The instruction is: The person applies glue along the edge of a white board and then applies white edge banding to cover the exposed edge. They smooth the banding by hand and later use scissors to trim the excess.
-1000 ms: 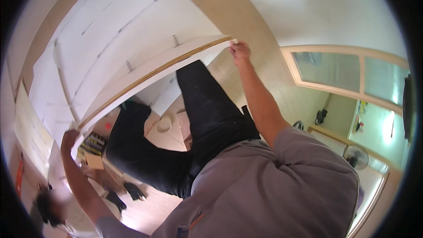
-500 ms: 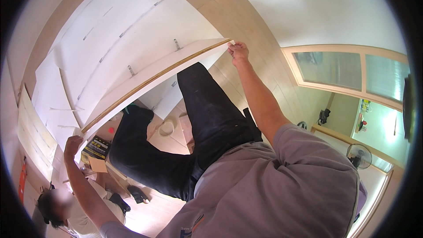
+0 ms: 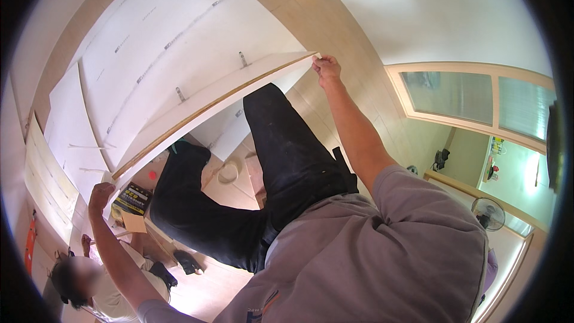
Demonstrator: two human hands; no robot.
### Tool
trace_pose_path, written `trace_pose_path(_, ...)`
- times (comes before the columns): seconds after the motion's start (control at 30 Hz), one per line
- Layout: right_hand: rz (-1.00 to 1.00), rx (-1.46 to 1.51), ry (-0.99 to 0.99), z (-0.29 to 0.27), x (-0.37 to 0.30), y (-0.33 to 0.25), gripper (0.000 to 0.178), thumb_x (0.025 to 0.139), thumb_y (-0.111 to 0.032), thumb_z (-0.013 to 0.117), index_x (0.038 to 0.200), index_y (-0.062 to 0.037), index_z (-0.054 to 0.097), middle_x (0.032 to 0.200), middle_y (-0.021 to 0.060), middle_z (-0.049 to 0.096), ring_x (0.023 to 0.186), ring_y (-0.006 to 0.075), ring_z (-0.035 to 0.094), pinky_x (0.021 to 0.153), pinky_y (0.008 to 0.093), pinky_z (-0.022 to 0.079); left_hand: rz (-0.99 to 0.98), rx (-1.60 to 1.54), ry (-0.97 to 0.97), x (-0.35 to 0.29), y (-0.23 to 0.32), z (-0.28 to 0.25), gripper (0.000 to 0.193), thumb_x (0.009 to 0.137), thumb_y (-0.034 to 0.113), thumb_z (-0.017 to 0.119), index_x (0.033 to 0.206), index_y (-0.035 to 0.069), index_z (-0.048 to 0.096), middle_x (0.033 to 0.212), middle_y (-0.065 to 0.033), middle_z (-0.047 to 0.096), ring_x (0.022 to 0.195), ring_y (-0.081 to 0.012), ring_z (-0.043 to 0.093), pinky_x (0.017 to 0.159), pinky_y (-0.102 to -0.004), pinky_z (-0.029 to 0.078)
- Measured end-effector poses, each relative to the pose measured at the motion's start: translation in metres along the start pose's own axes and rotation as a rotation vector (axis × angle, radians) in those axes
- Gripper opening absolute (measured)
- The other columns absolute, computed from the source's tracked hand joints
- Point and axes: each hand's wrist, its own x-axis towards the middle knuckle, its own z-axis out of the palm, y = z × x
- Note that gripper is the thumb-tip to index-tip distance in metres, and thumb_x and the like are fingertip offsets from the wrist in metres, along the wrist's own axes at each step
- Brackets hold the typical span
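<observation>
A long white panel (image 3: 216,109) with a bare wood-coloured edge slants across in front of my legs. My right hand (image 3: 327,70) pinches its far right end between thumb and fingers. At the near left end, my left hand (image 3: 100,196) is closed on the panel's corner, its fingertips partly hidden. Behind the panel lies a large white sheet (image 3: 197,15) with printed lines on it. Smaller white sheets (image 3: 63,113) overlap at the left.
On the floor are a tape roll (image 3: 228,173), a black-and-yellow container (image 3: 133,198) and a black shoe (image 3: 188,262). A co-worker (image 3: 116,281) is low at the left, near an orange tool (image 3: 30,239). A fan (image 3: 488,213) and glazed frame (image 3: 445,93) stand right.
A hand of the co-worker has come into sight beside my left forearm. Both my hands keep their hold on the panel, which has hardly moved.
</observation>
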Motion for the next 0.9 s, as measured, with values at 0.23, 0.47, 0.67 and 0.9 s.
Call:
trace_pose_path(0.23, -0.007, 0.006, 0.015, -0.012, 0.0, 0.005, 0.035, 0.079, 0.008, 0.079, 0.103, -0.0033, 0.057, 0.091, 0.0065, 0.063, 0.079, 0.0199, 0.068, 0.068, 0.0307, 0.062, 0.192, 0.151, 0.061, 0.031, -0.023, 0.002, 0.024, 0.086, 0.022, 0.07, 0.1, 0.004, 0.077, 0.093, -0.0124, 0.074, 0.089, -0.0255, 0.068, 0.087, -0.0385, 0.052)
trace_pose_path(0.47, -0.025, 0.111, -0.383, -0.073, 0.093, 0.054, 0.021, 0.087, -0.002, 0.069, 0.104, -0.0103, 0.062, 0.101, 0.0061, 0.068, 0.091, 0.0231, 0.067, 0.085, 0.0381, 0.058, 0.404, 0.881, 0.007, 0.057, -0.079, 0.006, 0.022, 0.095, 0.027, 0.06, 0.091, 0.013, 0.076, 0.099, -0.009, 0.075, 0.088, -0.0256, 0.07, 0.079, -0.0403, 0.054)
trace_pose_path(0.67, 0.031, -0.103, -0.141, -0.038, 0.057, 0.024, 0.017, 0.091, -0.003, 0.075, 0.099, -0.0038, 0.06, 0.099, 0.0045, 0.066, 0.086, 0.0146, 0.066, 0.078, 0.0214, 0.06, 0.291, 0.361, 0.019, 0.031, -0.038, -0.01, 0.019, 0.092, 0.018, 0.067, 0.106, 0.013, 0.078, 0.116, -0.0059, 0.073, 0.104, -0.0285, 0.066, 0.098, -0.0389, 0.052)
trace_pose_path(0.9, 0.056, -0.147, -0.26, -0.04, 0.068, 0.018, 0.012, 0.093, -0.006, 0.073, 0.095, -0.0051, 0.061, 0.097, 0.0043, 0.066, 0.086, 0.0119, 0.066, 0.073, 0.0174, 0.06, 0.041, 0.253, 0.114, 0.015, -0.006, -0.005, 0.037, 0.088, 0.039, 0.071, 0.109, 0.009, 0.078, 0.116, -0.0123, 0.073, 0.109, -0.0289, 0.065, 0.099, -0.0387, 0.049)
